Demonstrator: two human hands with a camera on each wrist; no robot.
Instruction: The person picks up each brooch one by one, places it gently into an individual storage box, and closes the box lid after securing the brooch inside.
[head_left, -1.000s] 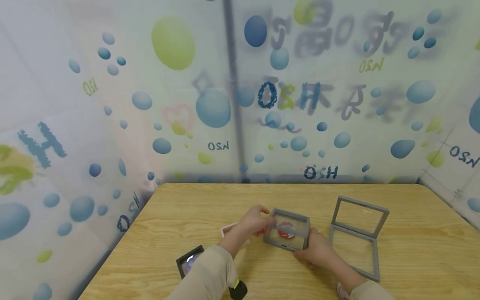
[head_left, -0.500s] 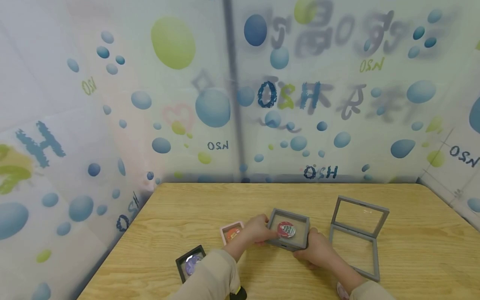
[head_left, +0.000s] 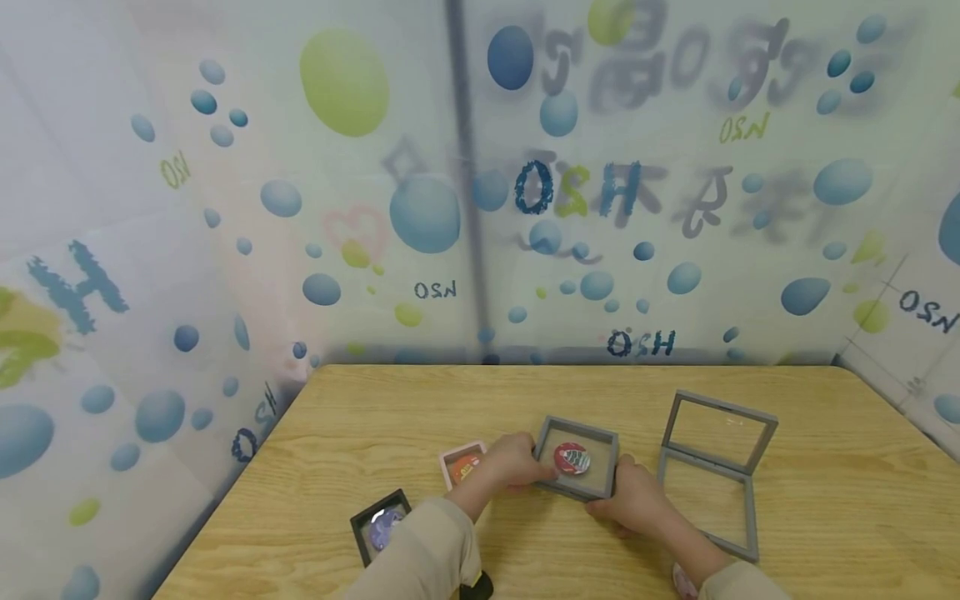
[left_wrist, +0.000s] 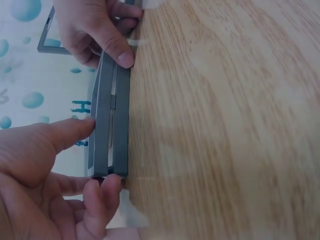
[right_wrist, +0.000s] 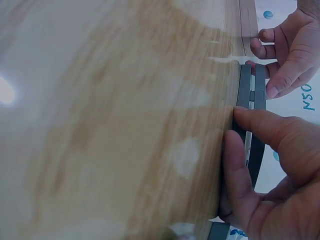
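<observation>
**Both hands on a grey display frame, red badge inside**

Person at a wood-grain table (head_left: 412, 417). The grey display frame (head_left: 581, 429) lies near table centre, btwn the hands, w/ a round red badge (head_left: 572, 459) in its clear film (head_left: 598, 471). L hand (head_left: 516, 461): thumb on top of the frame, other fingers curled at its left end, so clamped on it. R hand (head_left: 633, 498): thumb on the front edge, fingers bent round the right end, clamped on it too. Wrist views show a thin gap btwn the 2 halves, either side of a small latch tab (left_wrist: 112, 101).

To do this step well (my read): line the halves up, squeeze evenly at both ends, then by the tab; keep thumbs off the film & fingertips out of the gap.

Nearby: a 2nd grey frame (head_left: 752, 517), open, to the R; pink frame (head_left: 460, 452) w/ orange badge (head_left: 464, 467) & black frame (head_left: 378, 507) w/ purple badge (head_left: 383, 528) to the L.

Text: backdrop (head_left: 247, 150) has big "H2O" lettering (head_left: 577, 190) in mirror-writing, plus smaller signs, prob. "N2O". Badge print too small to read; no brand legible.
</observation>
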